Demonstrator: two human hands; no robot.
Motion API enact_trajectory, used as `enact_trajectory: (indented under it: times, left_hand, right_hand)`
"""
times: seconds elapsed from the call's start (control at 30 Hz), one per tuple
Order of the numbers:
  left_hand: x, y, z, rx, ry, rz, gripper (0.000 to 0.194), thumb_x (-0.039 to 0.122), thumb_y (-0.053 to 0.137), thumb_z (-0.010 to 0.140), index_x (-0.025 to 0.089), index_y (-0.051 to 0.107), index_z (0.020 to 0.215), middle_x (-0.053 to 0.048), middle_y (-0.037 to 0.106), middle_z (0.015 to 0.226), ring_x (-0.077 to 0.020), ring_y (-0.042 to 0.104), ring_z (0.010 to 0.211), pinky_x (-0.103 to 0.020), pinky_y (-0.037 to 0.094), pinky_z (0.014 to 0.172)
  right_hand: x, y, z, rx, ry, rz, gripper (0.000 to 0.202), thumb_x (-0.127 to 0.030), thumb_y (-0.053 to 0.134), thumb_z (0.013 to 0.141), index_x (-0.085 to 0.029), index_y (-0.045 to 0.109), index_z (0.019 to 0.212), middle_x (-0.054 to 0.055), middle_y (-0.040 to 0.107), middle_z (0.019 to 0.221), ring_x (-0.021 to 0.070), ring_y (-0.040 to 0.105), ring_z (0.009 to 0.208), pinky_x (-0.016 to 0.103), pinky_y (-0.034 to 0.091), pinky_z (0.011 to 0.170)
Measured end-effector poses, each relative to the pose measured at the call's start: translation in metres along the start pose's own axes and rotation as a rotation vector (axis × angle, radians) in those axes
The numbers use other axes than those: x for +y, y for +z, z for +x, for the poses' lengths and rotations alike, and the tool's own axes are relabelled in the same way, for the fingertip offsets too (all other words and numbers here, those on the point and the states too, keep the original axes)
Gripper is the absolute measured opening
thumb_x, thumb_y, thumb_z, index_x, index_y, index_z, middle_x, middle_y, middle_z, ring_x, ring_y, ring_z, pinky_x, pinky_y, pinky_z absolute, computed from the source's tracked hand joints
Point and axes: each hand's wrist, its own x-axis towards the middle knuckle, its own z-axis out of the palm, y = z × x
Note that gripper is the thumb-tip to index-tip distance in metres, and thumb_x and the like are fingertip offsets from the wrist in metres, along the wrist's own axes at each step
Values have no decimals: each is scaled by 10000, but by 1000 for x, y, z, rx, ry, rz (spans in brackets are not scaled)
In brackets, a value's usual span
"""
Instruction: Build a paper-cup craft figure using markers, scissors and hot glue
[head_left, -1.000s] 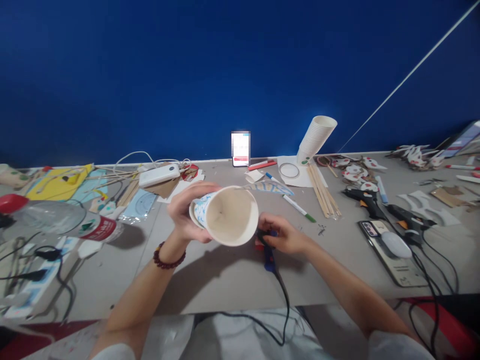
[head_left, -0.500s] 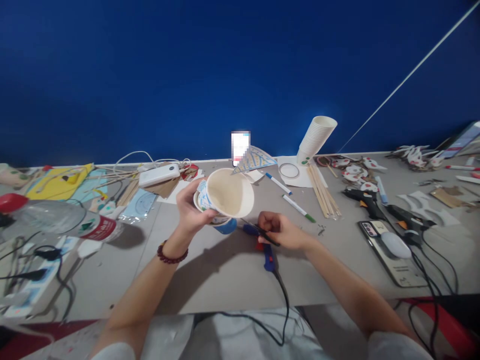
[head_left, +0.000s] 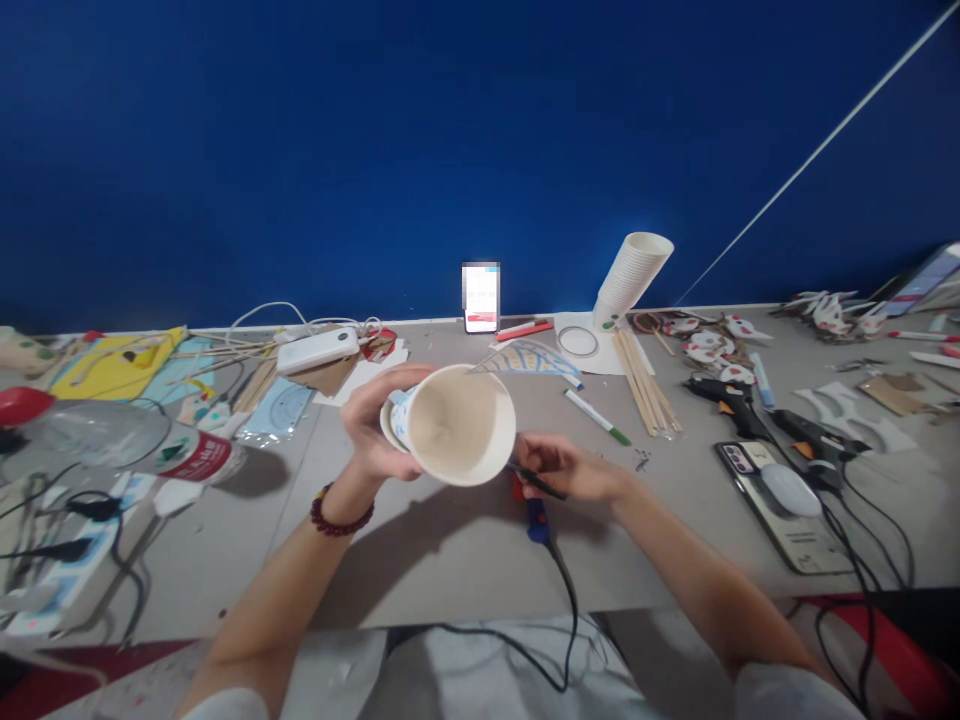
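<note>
My left hand (head_left: 379, 425) is wrapped round a paper cup (head_left: 461, 425) with blue marks, its open mouth turned toward the camera. A patterned, fin-shaped piece (head_left: 529, 358) sticks out to the right behind the cup's rim. Beside the cup, my right hand (head_left: 559, 465) grips a thin black tool (head_left: 541, 485); its front end is hidden behind the cup. Under that hand a blue and red glue gun (head_left: 537, 522) lies on the table, its upper part covered.
A stack of paper cups (head_left: 634, 280) leans at the back, near wooden sticks (head_left: 646, 385). A phone (head_left: 481, 298) stands against the wall. To the left lies a bottle (head_left: 135, 435); to the right are black glue guns (head_left: 727, 400) and another phone (head_left: 787, 510).
The cup has tilted further toward the camera, and the patterned piece has dropped lower, uncovering the phone and a red marker. My right hand has shifted slightly, still holding the black tool.
</note>
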Motion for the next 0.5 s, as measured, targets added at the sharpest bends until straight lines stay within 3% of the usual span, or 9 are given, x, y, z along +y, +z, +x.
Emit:
enact_trajectory:
  times: [0.07, 0.23, 0.5]
  left_hand:
    - [2, 1, 2, -8, 42, -2, 639, 698, 655, 670, 204, 709, 1071, -85, 717, 832, -237, 682, 688, -361, 580, 562]
    - [7, 1, 1, -21, 14, 24, 436, 455, 724, 728, 199, 700, 1080, -78, 721, 847, -233, 687, 712, -363, 591, 587]
    - [20, -2, 0, -61, -98, 181, 356, 437, 666, 735, 294, 667, 1060, -69, 724, 848, -276, 705, 733, -433, 613, 584]
  right_hand:
    - [1, -2, -1, -25, 12, 14, 378, -390, 772, 745, -193, 450, 774, -87, 498, 590, 56, 459, 515, 214, 458, 579]
    - [2, -4, -1, -74, 35, 47, 385, -405, 767, 748, -188, 453, 799, -61, 542, 641, 60, 490, 537, 203, 442, 563]
    - [0, -3, 0, -131, 22, 56, 454, -517, 749, 735, -189, 447, 819, -67, 542, 599, 48, 438, 477, 183, 346, 472]
